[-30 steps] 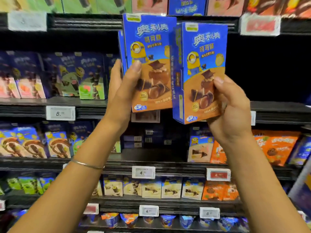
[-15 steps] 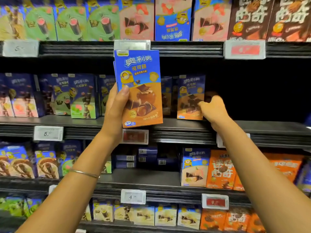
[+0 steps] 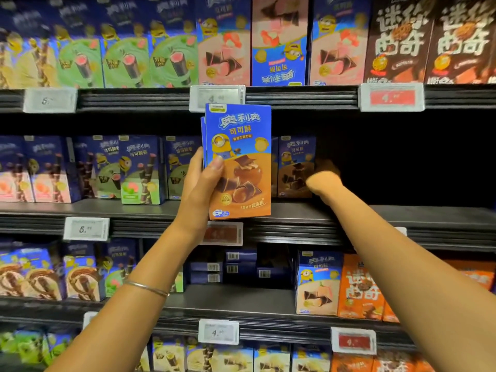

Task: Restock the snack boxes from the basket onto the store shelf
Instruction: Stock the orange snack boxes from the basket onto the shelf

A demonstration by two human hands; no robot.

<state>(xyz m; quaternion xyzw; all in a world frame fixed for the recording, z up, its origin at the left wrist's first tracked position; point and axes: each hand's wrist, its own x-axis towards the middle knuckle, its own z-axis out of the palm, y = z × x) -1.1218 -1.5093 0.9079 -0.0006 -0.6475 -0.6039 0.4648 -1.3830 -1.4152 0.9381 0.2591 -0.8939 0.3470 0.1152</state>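
Note:
My left hand (image 3: pixel 198 189) grips a blue-and-orange snack box (image 3: pixel 241 157) upright in front of the middle shelf (image 3: pixel 375 213), thumb on its front; the edge of a second box shows behind it. My right hand (image 3: pixel 322 182) reaches deep into that shelf and holds the right side of another matching snack box (image 3: pixel 294 162), which stands upright on the shelf board. Its fingers are dim in the shadow. The basket is out of view.
Green and pink boxes (image 3: pixel 139 170) fill the middle shelf's left part. Right of the shelved box is a dark gap (image 3: pixel 402 162). The upper shelf edge with its price tags (image 3: pixel 217 98) hangs just above the held box. Rows of boxes (image 3: pixel 316 283) line the shelves below.
My right hand has carried its box from in front of the shelf deep into it and stood it on the board. My left hand has stayed in front with its boxes.

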